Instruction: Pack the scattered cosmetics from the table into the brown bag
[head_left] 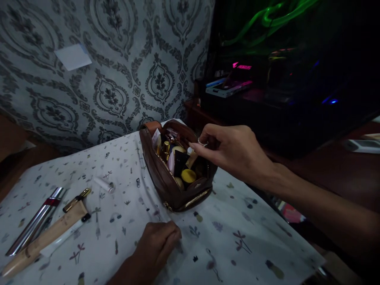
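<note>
A brown makeup bag (157, 174) stands unzipped on the table, packed with cosmetics. Over its right side, my right hand (234, 148) is closed in a pinch, thumb and fingertips at the opening; what they grip is hard to make out. Just below those fingertips is a beige tube (191, 159). Inside the bag I also see a round yellow item (188, 175) and a gold-capped item (166, 149). My left hand (158, 245) rests as a loose fist on the tablecloth in front of the bag, with nothing visible in it.
On the left of the patterned tablecloth (127, 237) lie a white tube (103, 184), a gold-and-black item (76, 200), a long beige tube (47, 237), a slim white tube (62, 238) and a silver tube (35, 221). A patterned wall (124, 59) rises behind the table.
</note>
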Tool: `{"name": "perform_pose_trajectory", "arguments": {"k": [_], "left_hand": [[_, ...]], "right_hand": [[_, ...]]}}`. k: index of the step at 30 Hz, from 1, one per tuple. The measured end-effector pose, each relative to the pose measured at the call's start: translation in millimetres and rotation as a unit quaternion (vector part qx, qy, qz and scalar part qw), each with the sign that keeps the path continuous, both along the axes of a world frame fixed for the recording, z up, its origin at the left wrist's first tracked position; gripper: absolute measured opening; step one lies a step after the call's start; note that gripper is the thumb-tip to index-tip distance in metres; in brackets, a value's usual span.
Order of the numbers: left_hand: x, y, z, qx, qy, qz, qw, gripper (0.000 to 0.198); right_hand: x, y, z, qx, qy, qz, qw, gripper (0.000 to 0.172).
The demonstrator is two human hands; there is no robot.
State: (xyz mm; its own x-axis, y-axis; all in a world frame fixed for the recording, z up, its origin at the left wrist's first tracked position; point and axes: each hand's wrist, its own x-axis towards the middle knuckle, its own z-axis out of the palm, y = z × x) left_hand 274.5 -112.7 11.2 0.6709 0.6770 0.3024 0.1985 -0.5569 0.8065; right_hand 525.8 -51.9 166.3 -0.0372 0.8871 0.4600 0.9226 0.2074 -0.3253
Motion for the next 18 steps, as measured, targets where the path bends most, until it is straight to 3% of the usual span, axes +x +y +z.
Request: {"name": "perform_pose_trajectory", "arguments": {"k": [10, 18], "left_hand": [[0, 0, -1.1, 0.019, 0.015, -0.003, 1.000, 0.031], [0, -1, 1.6, 0.031, 0.035, -0.003, 0.999, 0.032]], "right_hand": [[6, 9, 12.6, -0.084, -0.070, 0.070, 0.992, 0.017], [12, 12, 17.0, -0.065, -0.065, 0.122, 0.988, 0.017]]}}
